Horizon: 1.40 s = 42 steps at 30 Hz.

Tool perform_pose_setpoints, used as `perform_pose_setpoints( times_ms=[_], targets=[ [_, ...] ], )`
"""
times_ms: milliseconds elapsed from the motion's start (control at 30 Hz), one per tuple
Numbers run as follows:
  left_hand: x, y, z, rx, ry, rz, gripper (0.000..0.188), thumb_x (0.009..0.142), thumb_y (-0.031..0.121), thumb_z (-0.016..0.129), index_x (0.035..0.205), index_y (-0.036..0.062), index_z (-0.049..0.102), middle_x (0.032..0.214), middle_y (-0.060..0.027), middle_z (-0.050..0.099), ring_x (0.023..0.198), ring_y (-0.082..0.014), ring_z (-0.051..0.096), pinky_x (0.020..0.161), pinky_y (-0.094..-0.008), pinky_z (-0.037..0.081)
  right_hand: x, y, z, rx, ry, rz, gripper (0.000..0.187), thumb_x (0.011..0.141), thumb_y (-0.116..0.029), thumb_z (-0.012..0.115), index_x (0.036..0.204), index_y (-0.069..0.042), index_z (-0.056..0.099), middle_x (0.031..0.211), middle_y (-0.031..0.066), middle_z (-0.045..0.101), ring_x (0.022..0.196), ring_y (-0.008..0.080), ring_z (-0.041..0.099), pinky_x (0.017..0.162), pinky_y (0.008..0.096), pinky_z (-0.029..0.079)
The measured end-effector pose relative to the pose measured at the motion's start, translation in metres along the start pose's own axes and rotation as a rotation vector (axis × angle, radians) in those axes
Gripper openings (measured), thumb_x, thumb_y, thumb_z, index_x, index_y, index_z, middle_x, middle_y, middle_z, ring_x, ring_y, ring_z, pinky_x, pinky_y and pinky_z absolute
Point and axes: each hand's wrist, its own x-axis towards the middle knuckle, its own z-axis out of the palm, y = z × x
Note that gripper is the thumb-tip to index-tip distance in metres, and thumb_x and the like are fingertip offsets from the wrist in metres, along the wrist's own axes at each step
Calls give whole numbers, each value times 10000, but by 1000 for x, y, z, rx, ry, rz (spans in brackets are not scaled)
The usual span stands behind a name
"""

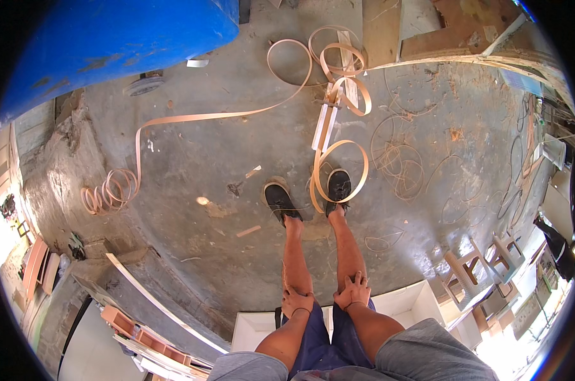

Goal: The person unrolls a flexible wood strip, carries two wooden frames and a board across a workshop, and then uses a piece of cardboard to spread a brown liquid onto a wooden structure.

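Note:
My left hand [296, 300] rests on my left knee, its fingers laid over the skin and holding nothing. On my right knee lies my right hand [353, 293], fingers spread apart, also without anything in it. Beyond my feet, a thin wood-coloured strip [208, 115], which looks like edge banding, runs across the concrete floor. Its left end curls into a spiral [114, 190], and several wide loops [341, 60] stand at the other side. One loop [366, 168] reaches over my right shoe. A short piece with white sides and a brown middle [325, 127] lies among the loops.
A large blue object [128, 51] fills the far left. Thin tangled strands [398, 168] lie on the floor at right. Wooden stools [471, 267] stand at the lower right, white panels [414, 305] behind my legs. Boards [144, 336] are stacked at lower left.

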Motion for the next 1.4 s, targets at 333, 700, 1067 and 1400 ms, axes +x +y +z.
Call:
perform_pose_setpoints(
  times_ms=[333, 700, 1067, 1400],
  targets=[
    [-2, -1, 8, -10, 37, 7, 789, 628, 411, 643, 1290, 78, 371, 1255, -111, 424, 1070, -284, 495, 861, -396, 440, -2, 4, 3, -6, 28, -11, 615, 610, -361, 637, 1167, -126, 524, 1366, 198, 266, 1237, 389, 290, 932, 481, 344],
    [0, -8, 10, -7, 73, 23, 749, 632, 402, 638, 1265, 76, 404, 1237, -116, 443, 1072, -284, 494, 860, -394, 439, 7, -5, 2, -118, -70, -12, 700, 627, -374, 623, 1256, -127, 443, 1387, 194, 233, 1261, 371, 258, 966, 466, 309],
    [14, -40, -8, -161, 29, 224, 788, 640, 531, 623, 1258, 85, 419, 1254, -130, 440, 1100, -310, 482, 879, -402, 425, 303, -164, -110, 573, 214, -555, 490, 800, -389, 498, 1195, -99, 491, 1182, 192, 509, 1098, 322, 488, 948, 397, 362],
    [14, -43, -37, -251, 40, 256, 713, 661, 515, 630, 1209, 84, 482, 1244, -111, 471, 1115, -282, 480, 892, -385, 417, 387, -176, -140, 302, 408, -194, 508, 744, -356, 598, 1230, -310, 458, 1281, 192, 277, 1114, 392, 425, 914, 419, 408]
  ],
)
